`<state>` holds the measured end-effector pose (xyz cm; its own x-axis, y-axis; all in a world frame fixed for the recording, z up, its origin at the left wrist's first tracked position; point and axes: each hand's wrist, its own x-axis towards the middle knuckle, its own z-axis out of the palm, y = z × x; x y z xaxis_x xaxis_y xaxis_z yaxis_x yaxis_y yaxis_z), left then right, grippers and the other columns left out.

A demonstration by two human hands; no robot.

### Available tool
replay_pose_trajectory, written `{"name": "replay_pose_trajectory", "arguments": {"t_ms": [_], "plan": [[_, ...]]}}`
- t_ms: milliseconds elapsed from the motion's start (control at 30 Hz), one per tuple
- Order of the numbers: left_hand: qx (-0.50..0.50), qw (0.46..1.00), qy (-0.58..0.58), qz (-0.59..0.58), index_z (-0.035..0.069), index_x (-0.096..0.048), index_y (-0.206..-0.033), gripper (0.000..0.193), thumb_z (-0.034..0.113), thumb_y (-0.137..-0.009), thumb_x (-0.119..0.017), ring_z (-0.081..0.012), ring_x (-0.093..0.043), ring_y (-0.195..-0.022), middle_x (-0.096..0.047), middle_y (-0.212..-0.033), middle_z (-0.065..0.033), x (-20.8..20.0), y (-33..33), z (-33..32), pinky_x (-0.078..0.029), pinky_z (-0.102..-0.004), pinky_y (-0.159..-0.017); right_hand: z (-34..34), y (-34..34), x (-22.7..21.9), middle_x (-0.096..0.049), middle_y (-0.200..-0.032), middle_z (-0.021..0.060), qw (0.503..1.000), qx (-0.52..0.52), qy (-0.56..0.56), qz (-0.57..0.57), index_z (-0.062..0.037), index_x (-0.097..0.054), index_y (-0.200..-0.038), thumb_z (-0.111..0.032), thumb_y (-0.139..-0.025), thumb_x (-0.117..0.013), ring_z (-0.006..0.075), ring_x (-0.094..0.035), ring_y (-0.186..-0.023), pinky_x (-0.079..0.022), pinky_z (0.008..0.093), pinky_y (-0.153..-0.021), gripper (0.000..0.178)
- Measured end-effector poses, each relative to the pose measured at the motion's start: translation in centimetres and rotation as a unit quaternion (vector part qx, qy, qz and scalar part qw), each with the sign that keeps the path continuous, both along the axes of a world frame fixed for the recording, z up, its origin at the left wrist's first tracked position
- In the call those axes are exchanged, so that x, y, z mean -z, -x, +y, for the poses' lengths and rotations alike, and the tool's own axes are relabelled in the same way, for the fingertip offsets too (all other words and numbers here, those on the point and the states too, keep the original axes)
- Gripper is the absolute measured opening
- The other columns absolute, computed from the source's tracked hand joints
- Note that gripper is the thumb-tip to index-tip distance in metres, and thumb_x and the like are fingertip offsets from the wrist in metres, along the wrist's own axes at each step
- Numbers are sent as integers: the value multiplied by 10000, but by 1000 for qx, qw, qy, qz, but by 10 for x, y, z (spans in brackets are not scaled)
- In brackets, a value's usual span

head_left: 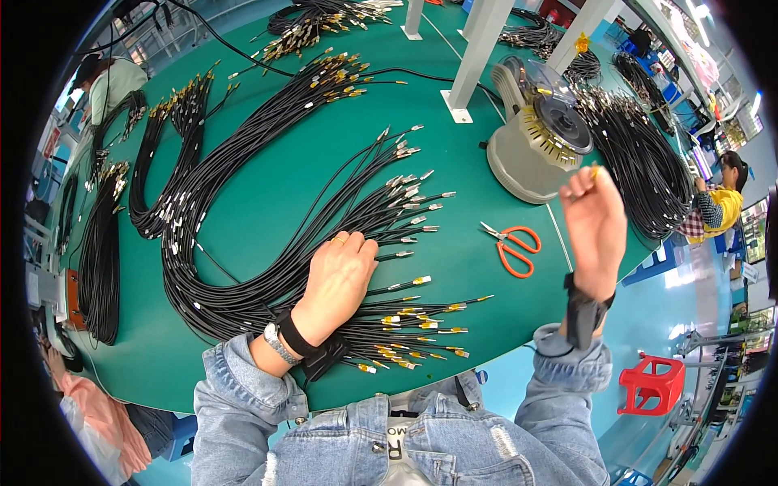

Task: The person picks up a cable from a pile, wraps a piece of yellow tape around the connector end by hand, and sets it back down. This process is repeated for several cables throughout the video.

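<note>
My left hand [339, 274] lies over a fanned bundle of thin black cables [267, 243] with metal connector ends, its fingers curled down onto some of them. Nearer to me, cable ends with yellow tags [405, 324] spread to the right. My right hand [596, 231] is raised beside a round grey label dispenser [531, 150] with small yellow pieces round its rim. The fingers of that hand are bent in, and a small yellow piece [596, 172] shows at the fingertips. Orange-handled cutters [512, 247] lie open on the table between the hands.
More black cable bundles lie on the green table [454, 267] at the left [99, 259], the back [324, 24] and the right [636, 162]. Grey metal posts [478, 65] stand behind the dispenser. A red stool [652, 385] is on the floor at right. Other people sit nearby.
</note>
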<state>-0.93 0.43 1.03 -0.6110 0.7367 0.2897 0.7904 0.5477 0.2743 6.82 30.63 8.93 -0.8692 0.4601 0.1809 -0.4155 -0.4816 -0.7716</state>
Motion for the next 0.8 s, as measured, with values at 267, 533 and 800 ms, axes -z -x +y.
{"name": "replay_pose_trajectory", "arguments": {"t_ms": [267,533,800], "plan": [[21,930,-153,-333,5,-585,-807,123,64,-755,-680,-146,-546,-618,-570,-728,-62,-6,4,3,-448,-252,-567,-118,-23,47,-482,-780,38,985,-48,-105,-126,-9,-518,-794,-49,-861,-543,126,-459,-735,-380,257,-706,82],[21,936,-250,-248,13,-620,-834,129,8,-727,-692,-129,-554,-560,-575,-682,-56,-9,-3,2,-436,-227,-496,-163,-25,69,-524,-822,15,973,-52,-148,-170,19,-571,-846,-26,-849,-587,75,-481,-725,-391,202,-668,47],[46,961,-259,-83,44,-589,-778,117,41,-722,-692,-183,-560,-520,-552,-673,-42,-7,-9,4,-438,-293,-436,-170,-19,85,-539,-844,17,971,-9,-180,-158,28,-584,-871,-5,-843,-597,71,-491,-749,-397,198,-685,45]]}}
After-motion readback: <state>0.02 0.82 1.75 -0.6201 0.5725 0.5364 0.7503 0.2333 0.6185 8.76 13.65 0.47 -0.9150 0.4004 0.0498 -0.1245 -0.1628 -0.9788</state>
